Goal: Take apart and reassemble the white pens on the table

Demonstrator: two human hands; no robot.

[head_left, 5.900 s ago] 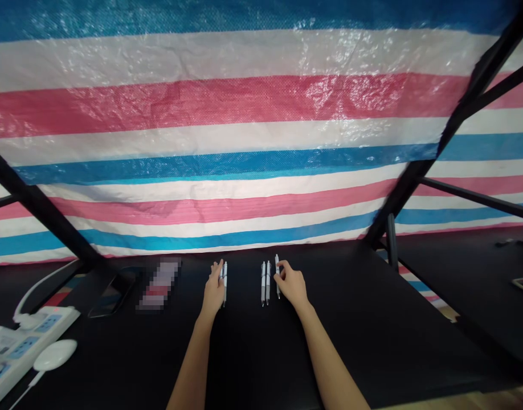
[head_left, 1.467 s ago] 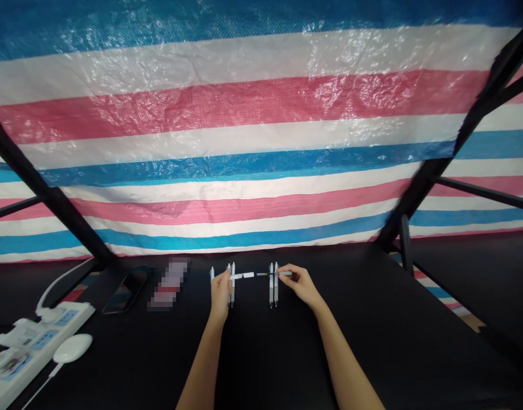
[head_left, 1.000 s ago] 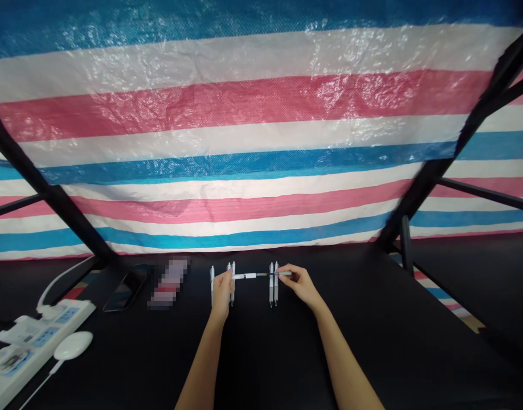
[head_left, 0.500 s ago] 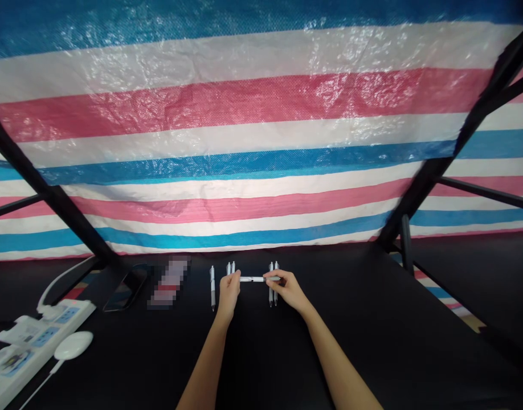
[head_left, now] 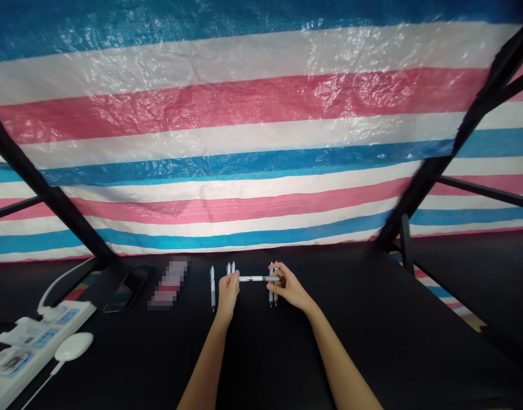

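A white pen with a grey grip (head_left: 256,278) lies level between my hands. My left hand (head_left: 229,289) is closed on its left end. Around its grey right end, my right hand (head_left: 289,283) has its thumb and fingers spread apart, clear of the barrel as far as I can see. Behind the right hand, two similar pens (head_left: 270,297) stand side by side on the black table (head_left: 270,353), partly covered by the fingers. Two more pens (head_left: 231,266) show only their tops behind my left hand. Left of that hand lies a single pen (head_left: 212,287).
A dark phone (head_left: 125,290) and a blurred-out pinkish item (head_left: 170,283) lie to the left. Nearer are a white power strip (head_left: 43,347) and a round white charger with a cable (head_left: 74,346). Black frame bars (head_left: 409,210) and a striped plastic sheet (head_left: 253,136) stand behind.
My right thumb and fingers have spread away from the pen they were pinching. The left hand keeps its hold, and the pen stays almost in place.
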